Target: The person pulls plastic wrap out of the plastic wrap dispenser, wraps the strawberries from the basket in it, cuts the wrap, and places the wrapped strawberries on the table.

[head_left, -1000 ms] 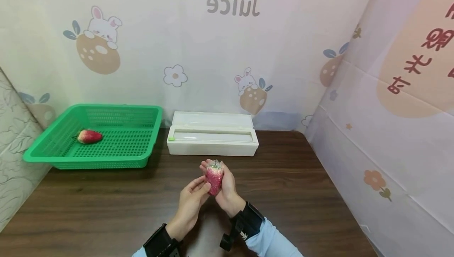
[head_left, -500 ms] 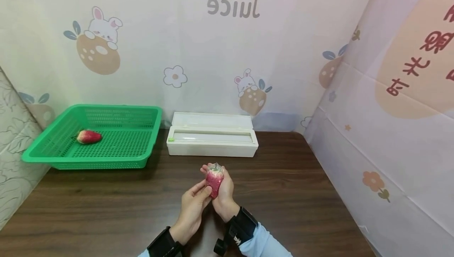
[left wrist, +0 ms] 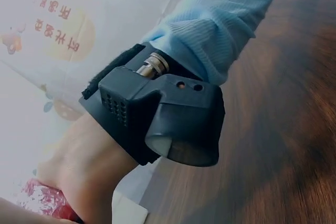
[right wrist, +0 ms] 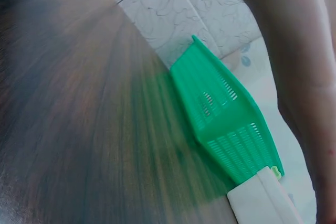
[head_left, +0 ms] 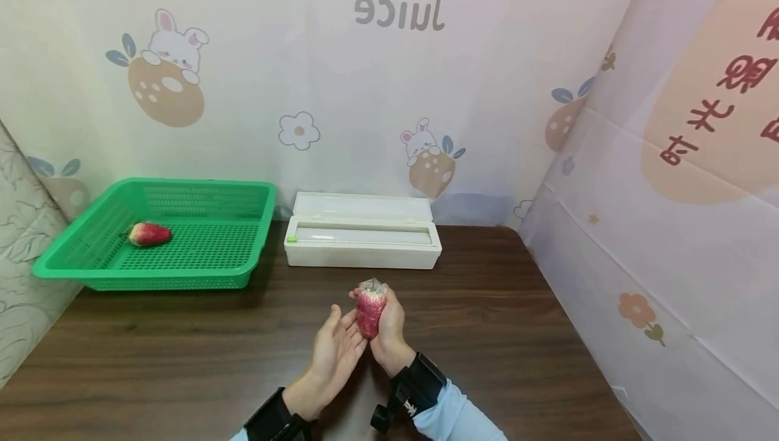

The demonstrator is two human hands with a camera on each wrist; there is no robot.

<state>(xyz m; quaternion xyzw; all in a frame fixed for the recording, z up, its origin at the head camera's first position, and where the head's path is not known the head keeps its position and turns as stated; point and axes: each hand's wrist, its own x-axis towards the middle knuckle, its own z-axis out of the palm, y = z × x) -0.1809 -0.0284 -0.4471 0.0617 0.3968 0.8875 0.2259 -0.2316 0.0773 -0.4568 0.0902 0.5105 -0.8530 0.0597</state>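
Observation:
A strawberry (head_left: 370, 309), red with a pale top and wrapped in clear plastic film, stands upright between the two hands in the head view. My right hand (head_left: 391, 334) grips it from the right, thumb along its side. On the left, my left hand (head_left: 331, 360) lies palm up with straight fingers, their tips close to the fruit's lower end; whether they touch it I cannot tell. The left wrist view catches part of the wrapped strawberry (left wrist: 46, 200) behind a hand. The right wrist view shows skin at the right edge, but not the fruit.
A green basket (head_left: 182, 272) at the back left holds another strawberry (head_left: 149, 234), with no wrap visible. Beside it stands a white cling film dispenser (head_left: 365, 256), lid up, with a green slider (head_left: 292, 239). Printed curtains border the dark wooden table (head_left: 182, 346).
My left hand has let go of the strawberry's lower end and its fingers have straightened out. The right hand still holds the fruit, which has shifted only slightly.

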